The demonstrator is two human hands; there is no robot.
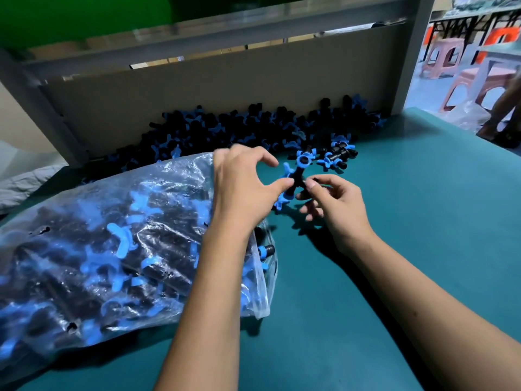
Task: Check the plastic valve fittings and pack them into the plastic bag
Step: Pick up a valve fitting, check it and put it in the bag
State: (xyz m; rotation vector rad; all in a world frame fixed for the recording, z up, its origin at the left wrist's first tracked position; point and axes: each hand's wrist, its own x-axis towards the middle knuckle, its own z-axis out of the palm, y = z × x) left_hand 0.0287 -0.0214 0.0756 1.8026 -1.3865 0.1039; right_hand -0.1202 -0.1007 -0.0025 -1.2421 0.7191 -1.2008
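Still, w/ the fitting (293, 179) only pinched betw. left hand (242, 187) thumb and right hand (335, 201) fingers above the desk (394, 221), just right of the full bag (112, 235), a weak grip could drop it, or a hurried check could miss a defect.

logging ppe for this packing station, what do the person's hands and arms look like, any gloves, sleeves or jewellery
Both hands are bare: no gloves on the left hand or the right hand. Both forearms are uncovered as far as the frame shows, with no sleeve edge in view. No watch, bracelet or wrist strap shows on either wrist, and no rings are visible on the fingers. The nails that show look short and unpainted.
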